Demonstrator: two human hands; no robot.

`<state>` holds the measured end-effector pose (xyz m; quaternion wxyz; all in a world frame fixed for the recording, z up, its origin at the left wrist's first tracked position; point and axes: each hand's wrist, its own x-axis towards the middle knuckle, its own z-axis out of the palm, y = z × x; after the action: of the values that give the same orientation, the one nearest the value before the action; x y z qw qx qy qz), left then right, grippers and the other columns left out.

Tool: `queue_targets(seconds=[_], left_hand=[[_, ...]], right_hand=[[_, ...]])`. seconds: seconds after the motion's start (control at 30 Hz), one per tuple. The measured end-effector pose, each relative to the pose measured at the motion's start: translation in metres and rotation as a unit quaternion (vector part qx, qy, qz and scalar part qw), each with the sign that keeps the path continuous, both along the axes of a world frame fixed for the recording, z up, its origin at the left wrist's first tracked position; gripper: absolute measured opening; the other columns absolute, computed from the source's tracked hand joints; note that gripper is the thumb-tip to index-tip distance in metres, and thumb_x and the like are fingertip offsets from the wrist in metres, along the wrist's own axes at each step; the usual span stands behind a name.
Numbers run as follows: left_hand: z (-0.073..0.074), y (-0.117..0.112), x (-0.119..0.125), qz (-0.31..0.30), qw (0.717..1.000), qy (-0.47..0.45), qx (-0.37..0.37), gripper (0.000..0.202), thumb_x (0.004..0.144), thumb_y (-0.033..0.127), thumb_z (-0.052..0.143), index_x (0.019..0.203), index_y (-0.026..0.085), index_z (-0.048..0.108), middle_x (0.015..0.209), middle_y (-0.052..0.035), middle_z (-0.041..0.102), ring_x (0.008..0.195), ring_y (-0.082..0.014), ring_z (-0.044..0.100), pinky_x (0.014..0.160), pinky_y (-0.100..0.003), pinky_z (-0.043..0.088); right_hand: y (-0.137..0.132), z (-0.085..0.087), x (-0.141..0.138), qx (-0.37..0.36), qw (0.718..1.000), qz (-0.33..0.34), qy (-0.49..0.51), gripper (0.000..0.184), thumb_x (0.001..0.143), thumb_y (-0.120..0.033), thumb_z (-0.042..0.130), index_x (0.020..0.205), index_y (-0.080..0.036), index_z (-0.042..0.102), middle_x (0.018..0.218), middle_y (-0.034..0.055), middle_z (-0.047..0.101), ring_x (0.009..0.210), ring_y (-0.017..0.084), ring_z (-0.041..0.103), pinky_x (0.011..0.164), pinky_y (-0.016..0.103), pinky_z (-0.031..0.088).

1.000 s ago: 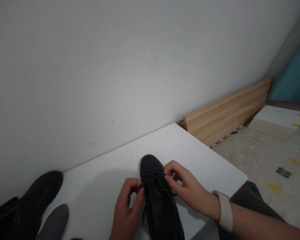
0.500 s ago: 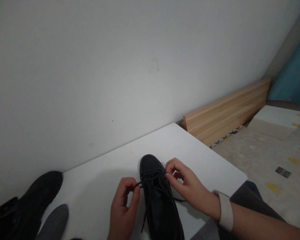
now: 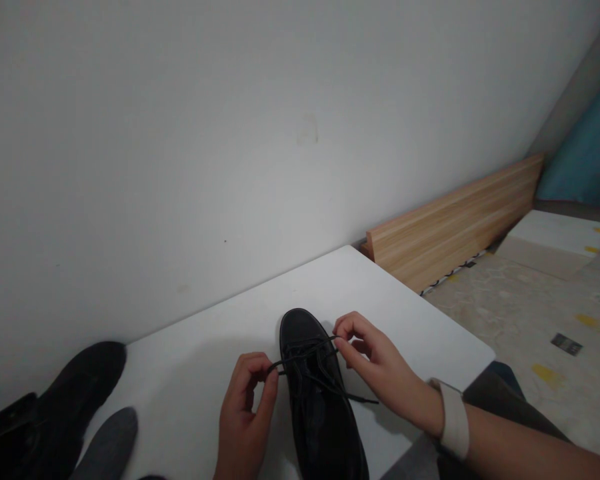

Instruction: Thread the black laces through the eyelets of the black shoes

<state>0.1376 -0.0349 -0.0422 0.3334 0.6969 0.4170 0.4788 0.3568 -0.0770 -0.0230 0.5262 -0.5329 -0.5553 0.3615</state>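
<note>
A black lace-up shoe [image 3: 314,413] lies on a white table [image 3: 395,313], toe pointing away from me. My left hand [image 3: 245,417] is beside the shoe's left edge, thumb and forefinger pinched on a black lace [image 3: 300,359]. My right hand [image 3: 380,373] is at the shoe's right edge, fingers pinched on the other side of the same lace, which is stretched taut across the shoe between the two hands. A loose lace end [image 3: 363,398] trails out to the right under my right hand. A pale band [image 3: 454,427] is on my right wrist.
Another black shoe [image 3: 65,393] and a grey object [image 3: 107,447] lie at the table's left. A white wall rises right behind the table. To the right, wooden boards [image 3: 455,223] lean on the wall, with a flat box [image 3: 550,243] on the patterned floor.
Both hands have drawn slightly apart, pulling the lace tauter across the shoe. The loose lace end has slid further out to the right.
</note>
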Motion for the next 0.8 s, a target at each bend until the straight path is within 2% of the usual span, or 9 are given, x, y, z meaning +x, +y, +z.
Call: queue_targets(seconds=[0.13, 0.23, 0.3, 0.47, 0.63, 0.73, 0.8], left_hand=[[-0.004, 0.0017, 0.0008, -0.027, 0.999, 0.032, -0.021, 0.014, 0.088, 0.034, 0.062, 0.09, 0.02, 0.065, 0.09, -0.0054, 0.062, 0.084, -0.0197, 0.062, 0.074, -0.028, 0.053], [-0.0037, 0.0025, 0.0008, -0.022, 0.998, 0.05, -0.02, 0.015, 0.088, 0.034, 0.063, 0.084, 0.02, 0.065, 0.093, -0.0058, 0.061, 0.086, -0.0203, 0.062, 0.077, -0.029, 0.052], [-0.0022, 0.0026, 0.0, -0.011, 0.999, 0.05, -0.009, 0.016, 0.088, 0.034, 0.063, 0.08, 0.02, 0.064, 0.091, -0.0053, 0.06, 0.085, -0.02, 0.061, 0.075, -0.028, 0.051], [-0.0016, 0.002, -0.0026, 0.017, 1.0, 0.01, 0.0, 0.016, 0.088, 0.034, 0.063, 0.081, 0.021, 0.063, 0.088, -0.0037, 0.059, 0.084, -0.0187, 0.059, 0.076, -0.026, 0.051], [-0.005, 0.0023, -0.0011, -0.031, 0.999, 0.036, -0.026, 0.013, 0.089, 0.033, 0.061, 0.09, 0.021, 0.066, 0.097, -0.0058, 0.061, 0.089, -0.0199, 0.062, 0.079, -0.028, 0.052], [-0.005, 0.0025, -0.0007, -0.028, 0.999, 0.042, -0.019, 0.011, 0.089, 0.031, 0.062, 0.088, 0.021, 0.066, 0.097, -0.0056, 0.061, 0.089, -0.0194, 0.061, 0.079, -0.028, 0.052], [-0.0039, 0.0023, -0.0016, -0.011, 0.999, 0.034, -0.007, 0.009, 0.088, 0.03, 0.063, 0.086, 0.021, 0.065, 0.096, -0.0046, 0.06, 0.089, -0.0183, 0.06, 0.079, -0.026, 0.051]], right_hand=[[-0.0008, 0.0004, -0.0011, -0.033, 0.999, 0.028, -0.016, 0.012, 0.092, -0.033, 0.056, 0.092, -0.021, 0.055, 0.095, 0.0034, 0.056, 0.083, 0.017, 0.055, 0.067, 0.029, 0.045], [-0.0014, 0.0019, -0.0024, -0.028, 0.998, 0.047, -0.035, 0.008, 0.09, -0.028, 0.057, 0.087, -0.021, 0.057, 0.1, 0.0055, 0.056, 0.088, 0.018, 0.055, 0.067, 0.029, 0.046], [-0.001, 0.0023, -0.0019, -0.019, 0.998, 0.042, -0.039, 0.011, 0.091, -0.028, 0.056, 0.083, -0.021, 0.056, 0.098, 0.0052, 0.056, 0.089, 0.018, 0.055, 0.068, 0.029, 0.046], [0.0014, -0.0018, 0.0024, 0.0, 1.0, 0.001, -0.017, 0.015, 0.096, -0.034, 0.052, 0.089, -0.021, 0.055, 0.092, 0.0025, 0.056, 0.085, 0.016, 0.055, 0.069, 0.029, 0.046], [0.0, -0.002, 0.0019, -0.023, 0.998, 0.042, -0.031, 0.01, 0.092, -0.031, 0.059, 0.096, -0.022, 0.059, 0.099, 0.0036, 0.056, 0.085, 0.016, 0.056, 0.07, 0.028, 0.048], [-0.0007, 0.0015, -0.0002, -0.019, 0.997, 0.061, -0.046, 0.004, 0.09, -0.025, 0.06, 0.089, -0.021, 0.061, 0.098, 0.0039, 0.056, 0.086, 0.017, 0.056, 0.069, 0.028, 0.048], [-0.0002, 0.0029, -0.0004, -0.004, 0.998, 0.054, -0.044, 0.008, 0.091, -0.023, 0.059, 0.083, -0.021, 0.06, 0.097, 0.0039, 0.056, 0.088, 0.017, 0.056, 0.069, 0.028, 0.047]])
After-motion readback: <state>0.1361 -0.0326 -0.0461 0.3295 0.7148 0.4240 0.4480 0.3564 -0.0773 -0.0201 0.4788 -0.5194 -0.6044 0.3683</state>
